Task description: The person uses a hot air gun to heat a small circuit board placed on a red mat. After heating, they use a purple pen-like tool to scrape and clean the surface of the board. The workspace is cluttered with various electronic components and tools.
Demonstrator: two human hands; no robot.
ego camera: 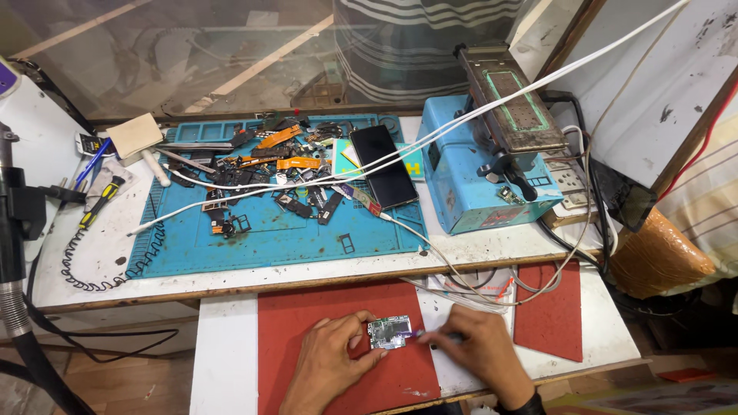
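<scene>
A blue work mat [269,238] lies on the upper desk [477,250], strewn with small phone parts and flex cables [261,180]. A black smartphone [383,165] rests at its right edge, just beside a light-blue machine [469,180]. White cables [461,123] cross above them. A yellow-handled screwdriver [100,201] and a coiled black cord [100,269] lie at the left.

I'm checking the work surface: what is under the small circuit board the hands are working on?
The circuit board lies on a red mat, pinched by the left hand. The mat beneath it is covered.
</scene>
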